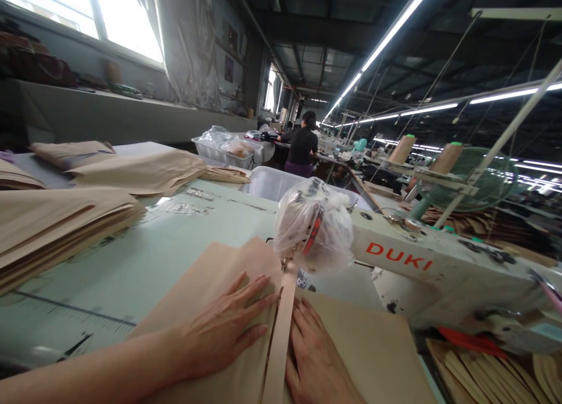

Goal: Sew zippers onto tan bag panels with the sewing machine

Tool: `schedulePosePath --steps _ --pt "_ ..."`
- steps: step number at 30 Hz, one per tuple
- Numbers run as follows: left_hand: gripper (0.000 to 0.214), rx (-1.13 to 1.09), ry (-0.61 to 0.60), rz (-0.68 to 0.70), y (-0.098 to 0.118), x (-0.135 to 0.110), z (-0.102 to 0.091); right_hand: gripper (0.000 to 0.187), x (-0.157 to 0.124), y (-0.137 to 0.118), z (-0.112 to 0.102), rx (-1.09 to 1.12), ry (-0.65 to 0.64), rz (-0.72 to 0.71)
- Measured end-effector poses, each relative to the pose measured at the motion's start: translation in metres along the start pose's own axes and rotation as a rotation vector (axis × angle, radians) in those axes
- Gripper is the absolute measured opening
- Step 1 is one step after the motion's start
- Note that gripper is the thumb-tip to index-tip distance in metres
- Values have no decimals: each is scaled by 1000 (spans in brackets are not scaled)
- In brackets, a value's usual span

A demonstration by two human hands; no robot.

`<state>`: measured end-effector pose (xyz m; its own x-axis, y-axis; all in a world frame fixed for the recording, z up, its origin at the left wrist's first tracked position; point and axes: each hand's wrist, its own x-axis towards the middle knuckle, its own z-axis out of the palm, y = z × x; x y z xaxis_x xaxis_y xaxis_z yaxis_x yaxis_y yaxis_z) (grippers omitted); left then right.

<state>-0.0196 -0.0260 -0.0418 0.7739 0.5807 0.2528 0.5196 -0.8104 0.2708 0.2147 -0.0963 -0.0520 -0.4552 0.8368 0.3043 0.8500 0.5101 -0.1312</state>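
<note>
My left hand (pixel 228 322) lies flat, fingers spread, on a tan sheet (pixel 188 298) that looks like leather or fabric. A narrow tan strip (pixel 281 334) runs lengthwise between my hands, with a dark slit along its left side. On the other side, my right hand (pixel 314 351) presses its extended fingers on the tan sheet, close against the strip. The strip's far end lies under the presser foot (pixel 285 266) of a sewing machine (pixel 395 257) marked DUKI. A clear plastic bag (pixel 314 222) wraps the machine's head, partly hiding it.
Stacked tan pieces (pixel 61 222) lie at the left of the pale green table (pixel 175 234). A white plastic bin (pixel 267 184) stands behind the table. Thread cones (pixel 401 149) and a green fan (pixel 474 178) are at the right. Farther back, a person in dark clothes (pixel 302 143) sits.
</note>
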Motion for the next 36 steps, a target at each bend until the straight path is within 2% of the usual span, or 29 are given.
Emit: schedulePosePath --steps 3,10,13,16,18,22,25,28,33,36 --pt "52 8 -25 -14 1 1 -1 65 0 1 5 10 7 -1" --pt "55 -11 -3 13 2 0 1 62 -3 8 13 51 36 0" --pt "59 -15 -26 12 6 3 -6 43 3 15 0 140 163 95" --pt "63 -13 -44 19 9 4 -10 41 14 19 -16 170 318 253" --pt "67 8 -35 32 8 1 -8 40 21 18 -17 145 285 203" --pt "85 78 45 84 4 -3 2 48 27 17 -2 62 117 7" --pt "90 107 50 76 -1 4 7 53 32 28 6 16 74 -15" --pt "91 120 30 62 -7 16 12 55 41 42 4 -6 59 -36" --pt "87 139 121 80 -16 25 19 56 52 50 4 -26 37 -20" --pt "89 152 138 87 -15 24 15 58 52 50 9 -50 27 -13"
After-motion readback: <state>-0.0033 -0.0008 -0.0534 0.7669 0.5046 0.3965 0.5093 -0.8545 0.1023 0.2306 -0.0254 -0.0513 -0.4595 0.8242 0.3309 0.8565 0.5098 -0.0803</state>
